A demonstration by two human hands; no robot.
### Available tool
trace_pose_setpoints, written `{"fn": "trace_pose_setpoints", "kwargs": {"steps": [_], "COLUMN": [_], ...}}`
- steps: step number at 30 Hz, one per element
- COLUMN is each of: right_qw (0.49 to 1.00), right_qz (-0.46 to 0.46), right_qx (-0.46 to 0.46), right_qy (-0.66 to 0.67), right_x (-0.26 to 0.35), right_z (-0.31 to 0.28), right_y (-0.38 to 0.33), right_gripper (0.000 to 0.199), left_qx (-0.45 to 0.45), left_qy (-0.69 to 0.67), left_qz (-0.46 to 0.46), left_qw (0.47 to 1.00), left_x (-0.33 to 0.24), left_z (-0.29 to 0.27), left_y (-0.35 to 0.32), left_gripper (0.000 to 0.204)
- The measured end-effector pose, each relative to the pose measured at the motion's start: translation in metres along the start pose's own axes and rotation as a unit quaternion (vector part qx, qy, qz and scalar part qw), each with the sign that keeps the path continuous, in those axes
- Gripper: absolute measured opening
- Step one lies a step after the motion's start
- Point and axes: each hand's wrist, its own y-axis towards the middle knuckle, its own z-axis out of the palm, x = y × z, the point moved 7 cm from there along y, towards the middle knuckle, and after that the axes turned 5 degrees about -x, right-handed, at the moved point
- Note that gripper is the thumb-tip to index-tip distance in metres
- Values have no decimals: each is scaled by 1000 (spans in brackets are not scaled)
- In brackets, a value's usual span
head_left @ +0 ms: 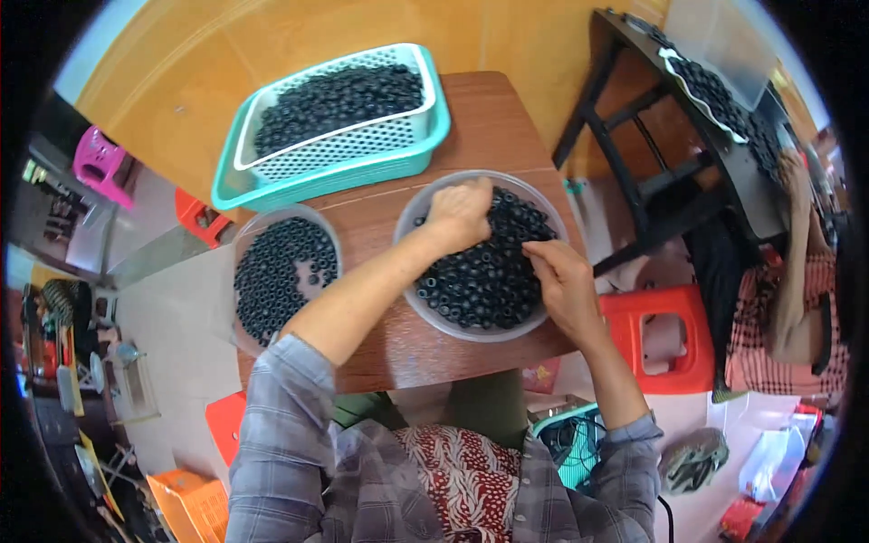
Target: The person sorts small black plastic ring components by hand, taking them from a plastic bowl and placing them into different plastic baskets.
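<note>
A round clear plastic bowl near the table's front right corner holds a heap of small black ring-shaped pieces. Over its far left part is my left hand, its fingers curled down; whatever they hold is hidden. My right hand reaches over the bowl's right rim with thumb and forefinger pinched together; anything between the tips is too small to make out. To the left, partly behind my left forearm, a second clear round bowl holds more of the black rings, with part of its bottom showing.
A white perforated basket of black pieces sits in a turquoise tray at the back of the brown table. At right stand a red stool and a dark table with black pieces, where another person's arm reaches.
</note>
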Motion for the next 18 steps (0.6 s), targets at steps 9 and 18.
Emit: {"fn": "trace_pose_setpoints", "kwargs": {"steps": [9,18], "right_qw": [1000,998], "right_qz": [26,-33], "right_qx": [7,-50], "right_qy": [-8,-16], "right_x": [-3,7], "right_z": [-8,-12], "right_y": [-5,-5], "right_gripper": [16,13], "left_qx": [-2,21], "left_qy": [-191,-274], "left_qz": [48,-7], "left_qw": [980,962], "left_x": [-24,-16], "left_z": [-35,-62], "left_y": [-45,-91], "left_gripper": [37,53]}}
